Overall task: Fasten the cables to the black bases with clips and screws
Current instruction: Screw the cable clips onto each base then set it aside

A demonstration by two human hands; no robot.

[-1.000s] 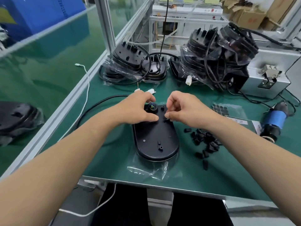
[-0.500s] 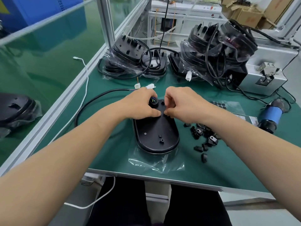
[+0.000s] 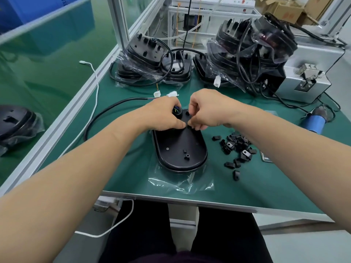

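A black oval base (image 3: 180, 147) lies on its clear bag on the green mat in front of me. A black cable (image 3: 106, 111) curves in from the left to the base's far end, where coloured wires show. My left hand (image 3: 163, 115) rests on that far end, its fingers curled over the cable there and its thumb pressed on the base. My right hand (image 3: 207, 109) meets it, fingertips pinching a small black clip (image 3: 189, 126) against the base. The clip is mostly hidden by my fingers.
A pile of loose black clips (image 3: 235, 147) lies right of the base. Bagged bases with cables (image 3: 152, 59) are stacked at the back. A grey metal machine (image 3: 305, 80) and a blue-wrapped screwdriver (image 3: 314, 122) sit at the right. White connectors (image 3: 171, 94) lie beyond my hands.
My hands have drawn together over the base's far end, and the right fingertips have come down beside the left thumb. The view has shifted slightly.
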